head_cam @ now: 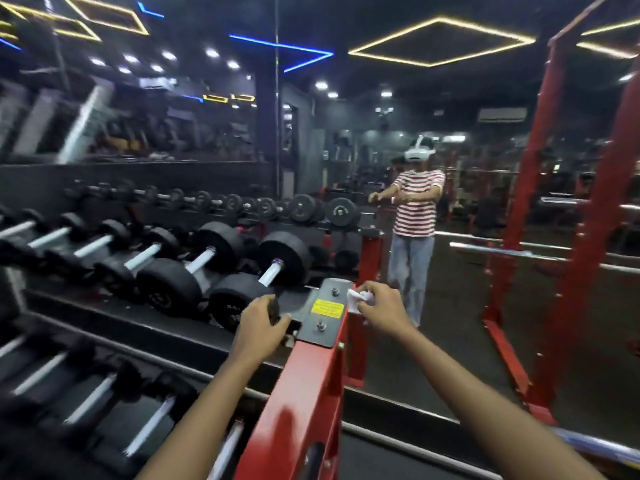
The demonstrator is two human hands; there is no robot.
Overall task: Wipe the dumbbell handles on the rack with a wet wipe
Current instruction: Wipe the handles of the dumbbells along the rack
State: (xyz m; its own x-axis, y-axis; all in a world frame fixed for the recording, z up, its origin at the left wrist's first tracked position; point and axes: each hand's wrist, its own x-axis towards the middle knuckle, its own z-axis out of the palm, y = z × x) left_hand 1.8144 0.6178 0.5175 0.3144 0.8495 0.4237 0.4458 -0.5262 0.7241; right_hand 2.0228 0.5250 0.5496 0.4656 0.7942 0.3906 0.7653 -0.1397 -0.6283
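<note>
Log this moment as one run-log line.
right hand: holds wet wipe over rack end plate | left hand: grips dark object, unclear | nearest dumbbell handle: untouched

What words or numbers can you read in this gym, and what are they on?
No text here can be read for sure.
Yellow sticker on the grey plate of the rack: dark print, too small and blurred to read.
End of the nearest dumbbell: pale marks, possibly numbers, blurred and partly hidden by the left hand.
Far dumbbell ends: faint marks, too blurred.
The wet wipe in the right hand: no print shows.
</note>
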